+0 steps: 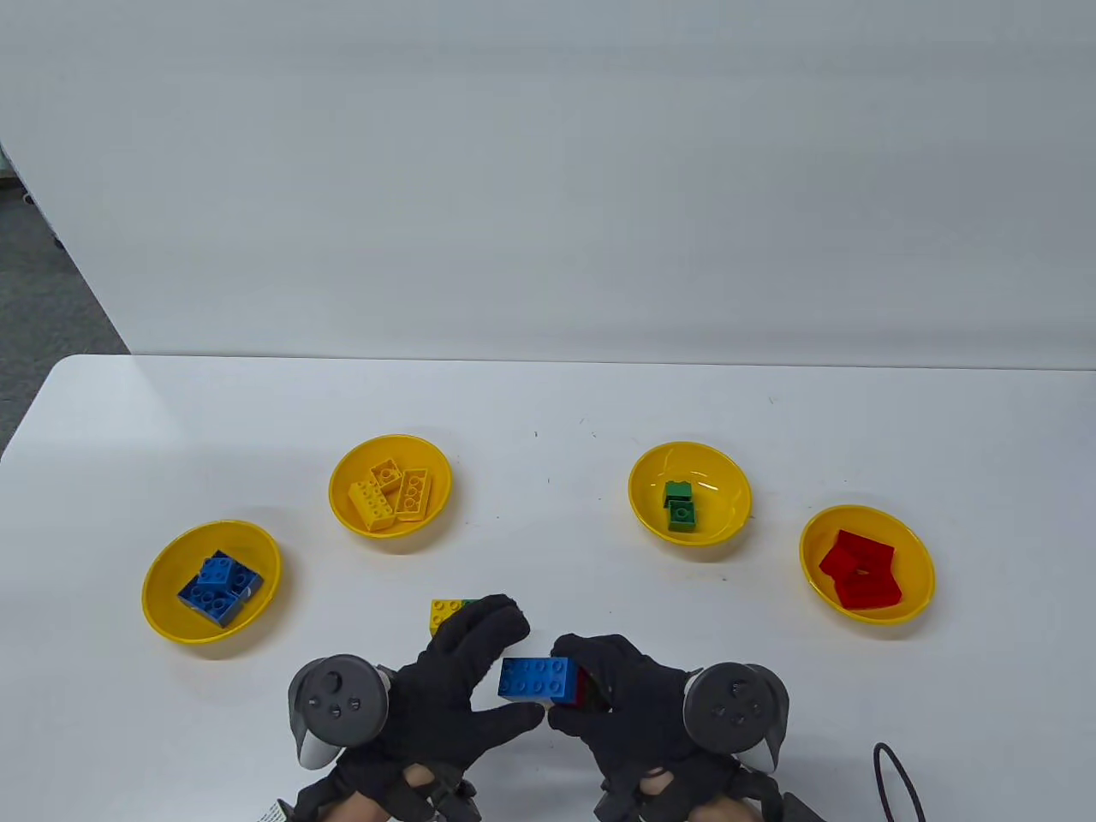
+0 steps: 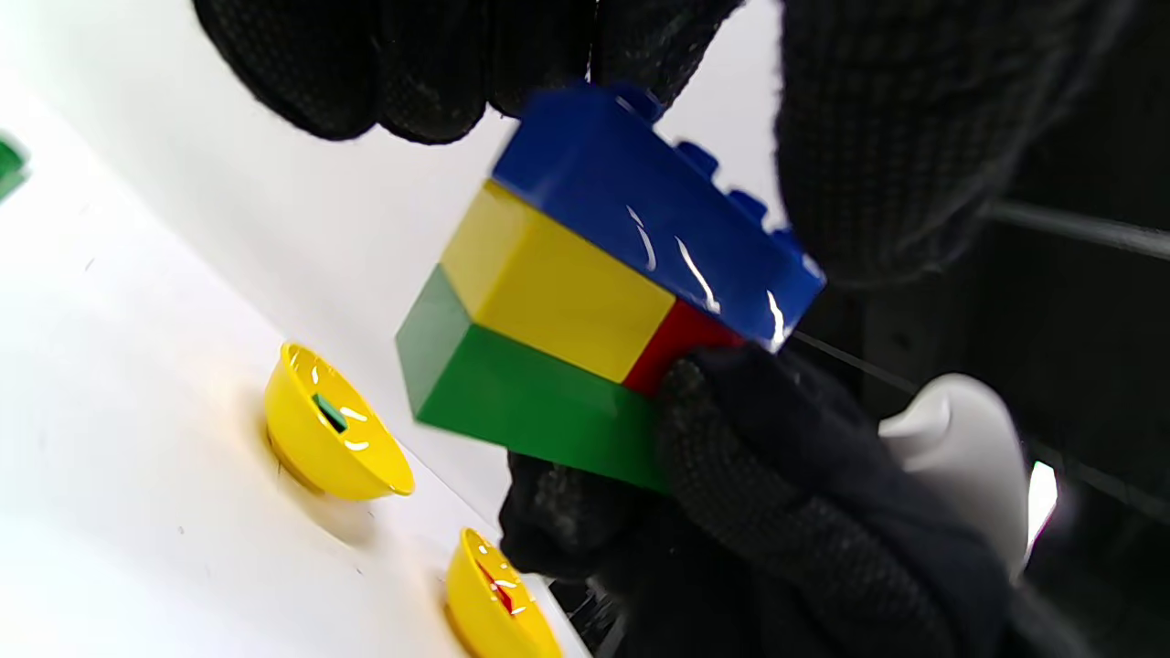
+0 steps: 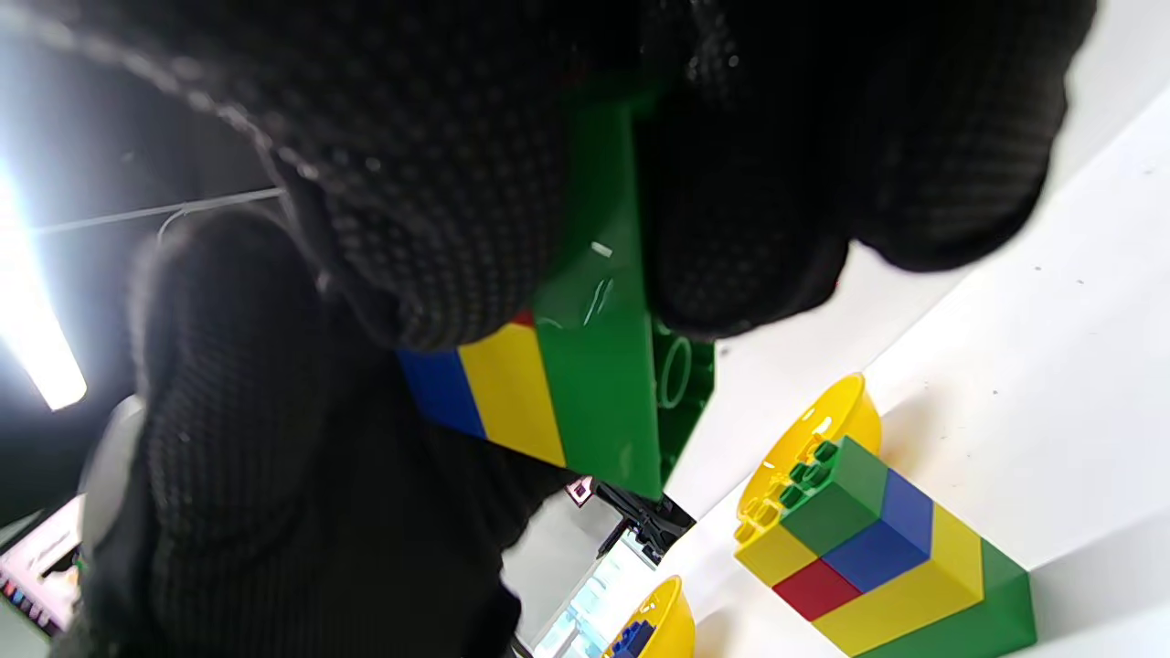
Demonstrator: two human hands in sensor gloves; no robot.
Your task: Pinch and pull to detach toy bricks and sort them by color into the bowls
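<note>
1. while both gloved hands met near the table's front edge, the right hand (image 1: 629,693) had its fingers curled round one end of a small brick stack (image 1: 539,681), and the left hand (image 1: 454,685) pinched the other end between thumb and fingers.
2. from above, only the stack's blue brick (image 2: 640,201) and a sliver of red showed; the left wrist view revealed yellow and red bricks under the blue one and a green brick (image 2: 530,402) at the bottom.
3. in the right wrist view, the glove fingers hid most of the stack, so how far the grip reached could not be told.
4. a second stack (image 3: 877,548) stood on the table just beyond the left hand, its fingers covering all but a yellow and green corner in the table view.
5. four yellow bowls lay in an arc farther out: the blue-brick bowl (image 1: 163,612) at far left, the yellow-brick bowl (image 1: 342,488), the green-brick bowl (image 1: 736,505) and the red-brick bowl (image 1: 920,565) at far right.
6. a dark cable loop (image 1: 899,779) was cut off by the bottom right edge.
</note>
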